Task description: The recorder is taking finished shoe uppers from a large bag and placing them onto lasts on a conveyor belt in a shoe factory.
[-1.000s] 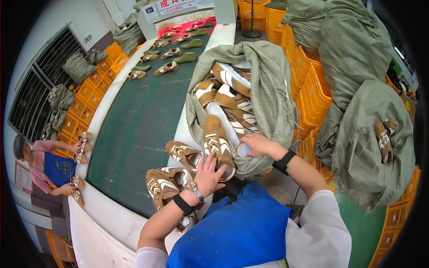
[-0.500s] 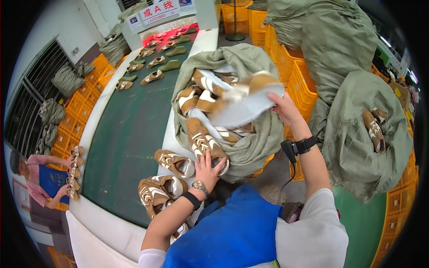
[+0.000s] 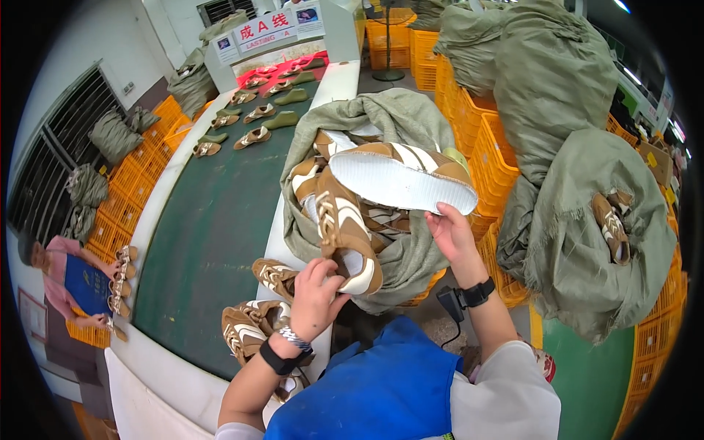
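Observation:
My left hand (image 3: pixel 317 297) is closed on the heel end of a brown shoe upper (image 3: pixel 346 220) with white stripes and laces, its toe pointing away from me. Just right of it, my right hand (image 3: pixel 452 233) pinches the edge of a second shoe upper (image 3: pixel 407 177), turned so its flat white bottom faces me. Both are over an open grey-green sack (image 3: pixel 422 121) holding several more brown and white uppers. Beside my left hand, more shoe uppers (image 3: pixel 246 330) stand on the white ledge of the conveyor.
A dark green conveyor belt (image 3: pixel 205 227) runs ahead on the left, with uppers and green shoe lasts (image 3: pixel 280 119) at its far end. Across it, a person (image 3: pixel 81 282) in a blue apron handles a row of uppers. Orange crates (image 3: pixel 493 150) and full sacks (image 3: pixel 598 227) stand right.
My left hand has lifted its upper off the ledge toward the sack. The upper in my right hand, blurred before, now shows its white bottom squarely, and my right hand has come lower.

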A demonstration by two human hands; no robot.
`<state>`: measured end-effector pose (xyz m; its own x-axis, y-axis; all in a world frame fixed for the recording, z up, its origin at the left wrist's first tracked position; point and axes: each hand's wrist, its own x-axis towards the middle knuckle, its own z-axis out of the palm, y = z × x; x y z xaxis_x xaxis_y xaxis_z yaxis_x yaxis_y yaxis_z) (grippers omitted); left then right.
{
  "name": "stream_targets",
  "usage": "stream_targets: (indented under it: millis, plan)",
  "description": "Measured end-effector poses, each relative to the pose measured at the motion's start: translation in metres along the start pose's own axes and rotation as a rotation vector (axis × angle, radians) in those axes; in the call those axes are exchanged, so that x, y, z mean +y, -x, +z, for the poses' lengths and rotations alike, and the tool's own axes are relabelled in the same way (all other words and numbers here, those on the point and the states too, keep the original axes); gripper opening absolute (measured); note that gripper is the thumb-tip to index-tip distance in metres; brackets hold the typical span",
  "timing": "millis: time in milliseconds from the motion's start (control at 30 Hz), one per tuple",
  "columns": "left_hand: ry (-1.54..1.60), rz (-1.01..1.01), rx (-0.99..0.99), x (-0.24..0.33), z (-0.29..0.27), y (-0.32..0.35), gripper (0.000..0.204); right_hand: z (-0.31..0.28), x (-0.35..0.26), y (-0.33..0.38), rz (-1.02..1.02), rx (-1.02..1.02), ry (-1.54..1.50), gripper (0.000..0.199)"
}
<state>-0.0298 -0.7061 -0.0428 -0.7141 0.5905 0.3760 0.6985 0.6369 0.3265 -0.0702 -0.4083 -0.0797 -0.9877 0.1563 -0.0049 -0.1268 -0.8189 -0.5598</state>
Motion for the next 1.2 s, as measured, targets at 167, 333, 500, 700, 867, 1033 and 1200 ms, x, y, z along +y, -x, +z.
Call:
stream_targets:
  millis: [167, 333, 500, 700, 867, 1033, 1200]
  plan:
    - [0.448, -0.363, 0.102, 0.008, -0.071, 0.016, 0.033, 0.025, 0.029, 0.004, -0.174, -0.041, 0.340, 0.028]
    - [0.647, -0.541, 0.605, -0.005, -0.139, 0.077, 0.028, 0.071, 0.104, 0.005, -0.420, -0.423, 0.754, 0.040]
    - [0.274, -0.750, 0.865, -0.019, -0.145, 0.178, 0.024, 0.103, 0.208, -0.009, -0.697, -1.108, 1.037, 0.047]
    - [0.154, -1.095, 1.075, 0.000, -0.092, 0.305, 0.026, 0.072, 0.276, -0.019, -0.079, -1.689, 1.631, 0.049]
    - [-0.277, -1.554, 0.656, 0.034, -0.049, 0.396, 0.032, 0.100, 0.296, -0.011, -0.132, -1.490, 1.389, 0.037]
    - [-0.432, -1.605, 0.389, 0.044, -0.024, 0.470, 0.035, 0.143, 0.308, 0.021, -0.037, -1.536, 1.495, 0.036]
    - [-0.561, -1.460, 0.369, -0.012, -0.049, 0.508, 0.036, 0.139, 0.300, 0.026, -0.112, -1.584, 1.596, 0.046]
